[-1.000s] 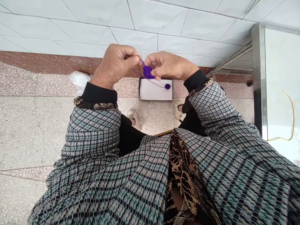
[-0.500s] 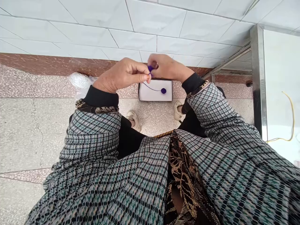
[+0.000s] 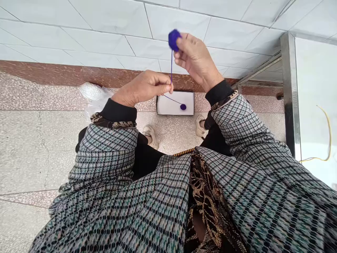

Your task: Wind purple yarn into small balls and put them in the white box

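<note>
Purple fuzzy round yarn bundle (image 3: 174, 40) in right hand (image 3: 196, 58), thin strand (image 3: 171, 68) taut below.

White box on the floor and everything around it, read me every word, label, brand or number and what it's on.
No readable words, labels, brands or numbers anywhere.
White-lined rectangular box, purple yarn ball in the right hand: none.
Beige shoes: any marks too small to read.

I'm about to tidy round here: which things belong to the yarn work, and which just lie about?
In use:
purple ball, in right hand
yarn, pinched in left hand
small ball
box under it

Seemingly lying about:
plastic bag
yellow cord
</note>
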{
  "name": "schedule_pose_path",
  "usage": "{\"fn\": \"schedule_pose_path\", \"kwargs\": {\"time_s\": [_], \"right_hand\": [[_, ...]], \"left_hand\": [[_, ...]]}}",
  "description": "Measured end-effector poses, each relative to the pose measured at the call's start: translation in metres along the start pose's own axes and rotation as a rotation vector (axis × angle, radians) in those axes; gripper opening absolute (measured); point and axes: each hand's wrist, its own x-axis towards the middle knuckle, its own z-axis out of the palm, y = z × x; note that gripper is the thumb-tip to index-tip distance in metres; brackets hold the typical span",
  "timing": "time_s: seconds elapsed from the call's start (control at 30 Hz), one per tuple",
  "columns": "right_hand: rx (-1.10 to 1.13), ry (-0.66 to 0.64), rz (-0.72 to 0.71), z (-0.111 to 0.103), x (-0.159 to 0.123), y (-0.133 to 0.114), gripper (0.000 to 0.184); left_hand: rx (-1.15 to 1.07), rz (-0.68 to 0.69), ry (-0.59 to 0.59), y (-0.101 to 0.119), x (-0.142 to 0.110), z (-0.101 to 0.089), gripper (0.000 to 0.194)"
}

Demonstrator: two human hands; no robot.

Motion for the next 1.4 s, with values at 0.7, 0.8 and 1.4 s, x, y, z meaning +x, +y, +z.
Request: {"fn": "schedule_pose_path", "kwargs": {"time_s": [0.7,0.8,1.4], "right_hand": [[-0.580,-0.444,0.123,-0.003,0.000,0.015,0.026],[-0.498,-0.595,0.102,-0.004,-0.007,0.004,0.020],[-0.601,-0.603,0.010,-0.003,-0.007,0.002,0.021]], "left_hand": [[-0.106,0.006,0.244,-0.007,0.000,-0.010,0.019],[-0.090,-0.027,0.444,-0.023,0.006,-0.015,0.019],[-0.098,0.015,0.396,-0.015,0.004,-0.009,0.045]]}}
